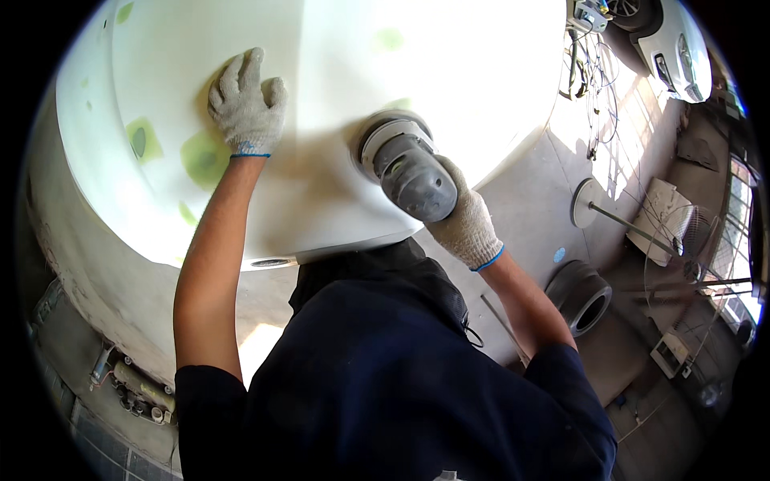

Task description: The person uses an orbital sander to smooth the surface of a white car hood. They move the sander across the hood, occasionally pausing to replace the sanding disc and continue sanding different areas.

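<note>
A large white car body panel with green filler patches fills the upper middle. My left hand, in a grey knit glove with a blue cuff edge, rests on it with the fingers spread, holding nothing. Below that hand lies a round green patch. My right hand, gloved alike, is wrapped round the body of a grey and black orbital sander. The sander's round pad sits against the panel; its underside is hidden.
Cables hang beside the panel at the upper right, near a white car. A round-based metal stand and a dark tire are on the floor to the right. Metal fittings lie at the lower left.
</note>
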